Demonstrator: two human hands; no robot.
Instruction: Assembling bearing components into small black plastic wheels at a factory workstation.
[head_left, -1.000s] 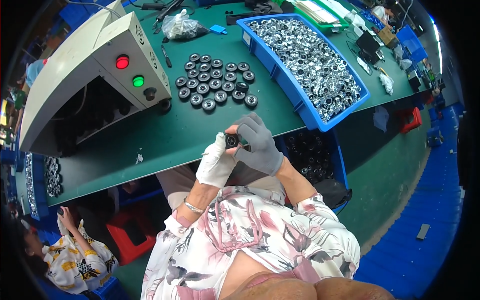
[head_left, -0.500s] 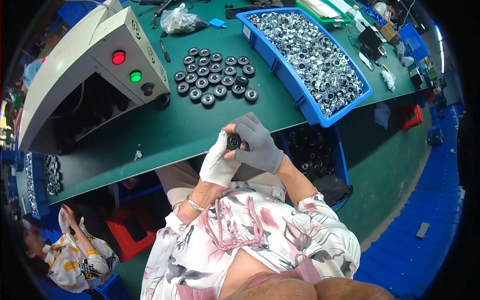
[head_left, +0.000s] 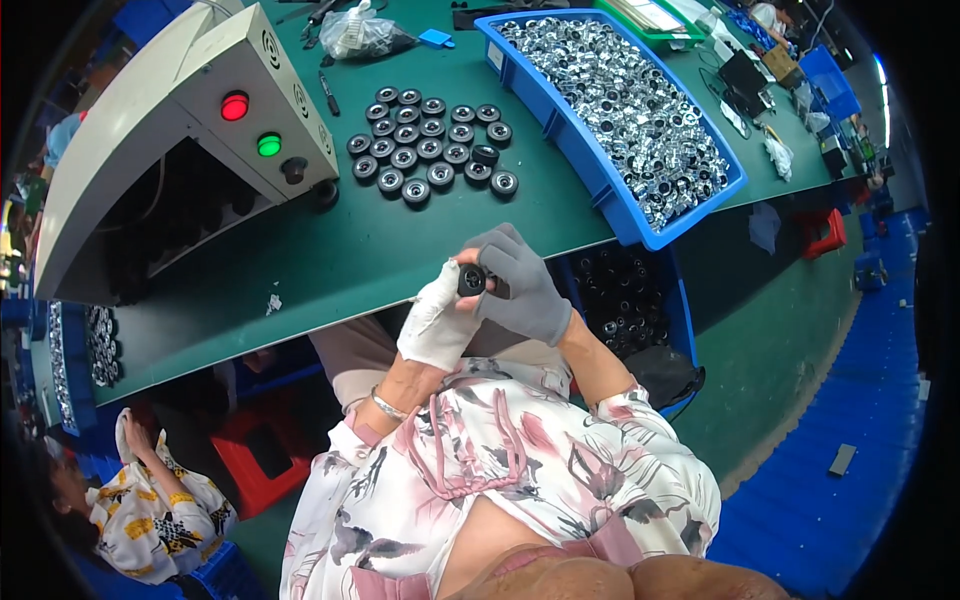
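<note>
A small black wheel [head_left: 471,280] with a dark hub is held between my two hands, just off the table's near edge. My left hand [head_left: 437,318], in a white glove, grips it from the left with the thumb along its side. From the right, my right hand [head_left: 522,287] in a grey fingerless glove closes its bare fingertips on the wheel's other side. Beyond my hands, several black wheels with silvery centres [head_left: 429,149] lie in loose rows on the green table [head_left: 400,240]. One of them rests tilted on its neighbour.
A blue tray [head_left: 622,222] heaped with shiny metal parts stands at the right. The beige machine [head_left: 200,110] with red and green buttons occupies the left. Below the table edge is a blue crate [head_left: 682,318] of black parts. Another person [head_left: 150,500] sits at lower left.
The wheel has turned slightly in my hands, its face now more toward me. My right fingers have shifted around it. The other person's hand at lower left has moved a little.
</note>
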